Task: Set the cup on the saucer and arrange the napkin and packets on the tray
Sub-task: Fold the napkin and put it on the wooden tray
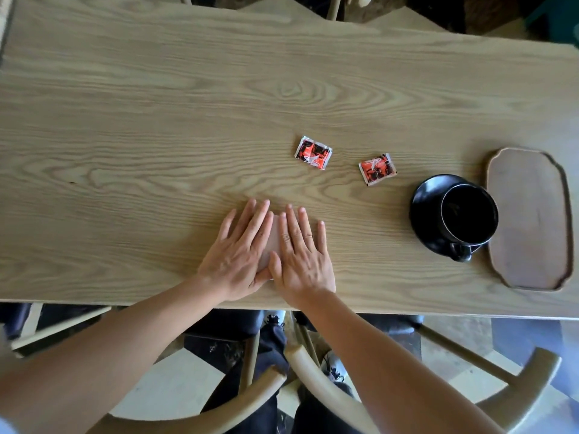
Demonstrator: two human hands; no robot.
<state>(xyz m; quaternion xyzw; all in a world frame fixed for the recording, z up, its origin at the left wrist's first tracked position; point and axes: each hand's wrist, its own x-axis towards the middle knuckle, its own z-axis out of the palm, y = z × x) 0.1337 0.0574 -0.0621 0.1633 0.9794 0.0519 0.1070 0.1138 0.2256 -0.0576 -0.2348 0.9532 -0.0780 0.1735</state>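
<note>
A: Nearest the camera, what do you see?

B: Two bare forearms reaching over pale wooden chairs to the near edge of the desk. The left hand and the right hand lie flat, palms down, side by side, thumbs touching.

A: Holding anything?

B: Not gripping. The fingers of both hands are stretched out and spread, pressing on a pale napkin; only a strip of it shows between the hands, so I cannot tell its full outline or how it is folded.

A: And the rest?

B: Beyond the hands, two orange-and-black packets lie apart from each other on the bare wood. To the right the black cup already sits on the black saucer, off centre toward the tray, handle toward the near edge. The wooden tray lies just beside the saucer, with nothing on it.

A: So the step in hand?

B: Smoothing the napkin, I judge. To do it well, sweep both palms outward from the middle with even pressure, so the creases set and the edges stay lined up. Then pinch one edge to lift it without unfolding, and carry it to the tray clear of the cup.
</note>
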